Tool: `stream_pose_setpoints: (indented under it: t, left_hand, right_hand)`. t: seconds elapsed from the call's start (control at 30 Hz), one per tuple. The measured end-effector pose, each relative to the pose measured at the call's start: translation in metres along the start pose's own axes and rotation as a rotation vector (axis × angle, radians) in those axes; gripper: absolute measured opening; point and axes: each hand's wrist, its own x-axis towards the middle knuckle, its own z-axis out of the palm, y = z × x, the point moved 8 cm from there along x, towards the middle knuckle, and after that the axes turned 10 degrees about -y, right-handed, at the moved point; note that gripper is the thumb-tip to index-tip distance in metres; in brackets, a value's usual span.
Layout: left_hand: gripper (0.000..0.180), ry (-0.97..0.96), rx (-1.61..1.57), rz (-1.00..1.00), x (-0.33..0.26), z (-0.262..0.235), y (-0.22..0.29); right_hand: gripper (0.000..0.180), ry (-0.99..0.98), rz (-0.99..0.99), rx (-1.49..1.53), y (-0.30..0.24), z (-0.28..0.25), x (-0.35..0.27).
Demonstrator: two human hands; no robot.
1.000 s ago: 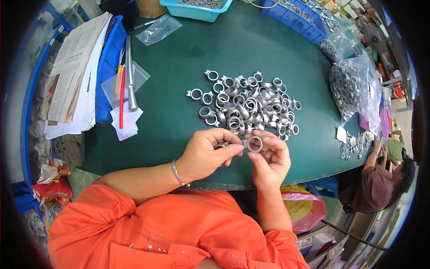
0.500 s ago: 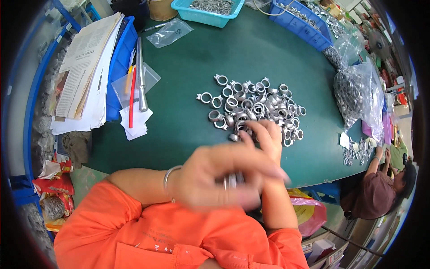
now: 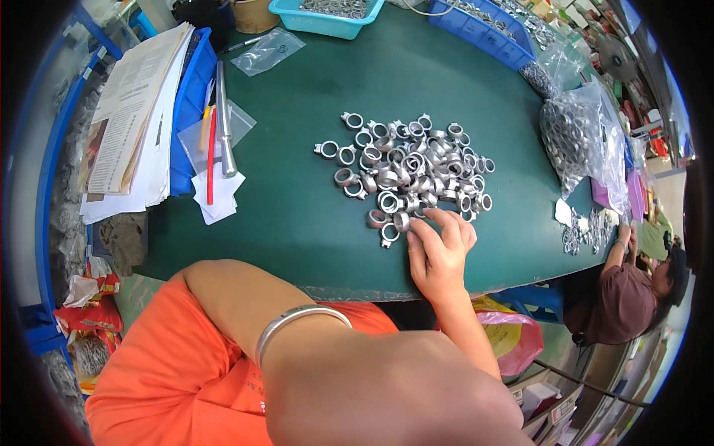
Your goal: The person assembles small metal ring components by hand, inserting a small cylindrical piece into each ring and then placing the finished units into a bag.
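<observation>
A loose pile of silver metal rings [image 3: 387, 201], each with a small lug, lies on the green table. At the pile's near edge my right hand [image 3: 440, 256] has thumb and index finger closed at one metal ring [image 3: 401, 221]. Other rings lie right beside its fingertips. My left hand [image 3: 394, 386], with a silver bangle [image 3: 297, 321] at the wrist, is raised close to the camera and blurred. Its fingers are hidden, so whether it holds anything does not show.
Left on the green table [image 3: 297, 223] are papers [image 3: 134, 111] on a blue bin, a metal rod [image 3: 224, 119] and a red pen [image 3: 211, 156]. A teal basket [image 3: 327, 24] and blue crate [image 3: 491, 37] stand behind. Bagged rings [image 3: 573, 137] and a co-worker [image 3: 617, 297] are right.
My left hand has come up toward the camera and lower in view; the ring seen in it earlier is now hidden. My right hand has drawn back to the pile's near edge.
</observation>
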Motion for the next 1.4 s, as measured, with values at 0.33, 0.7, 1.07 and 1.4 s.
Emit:
stream_pose_setpoints:
  t: [0.33,0.7,1.07,1.4]
  left_hand:
    - [0.009,0.042,0.108,0.020,-0.006,0.002,0.010]
    - [0.009,1.288,0.402,0.009,-0.130,-0.106,-0.015]
    - [0.011,1.383,0.389,-0.192,-0.168,-0.126,-0.053]
    - [0.014,1.257,-0.101,-0.170,-0.166,-0.125,-0.076]
  right_hand:
    - [0.022,-0.004,0.015,0.014,0.004,0.005,-0.003]
    - [0.023,0.071,0.114,0.027,0.009,0.002,0.041]
    - [0.014,-0.037,0.128,0.358,0.011,0.012,0.042]
    - [0.019,0.006,0.204,0.778,0.000,0.011,0.020]
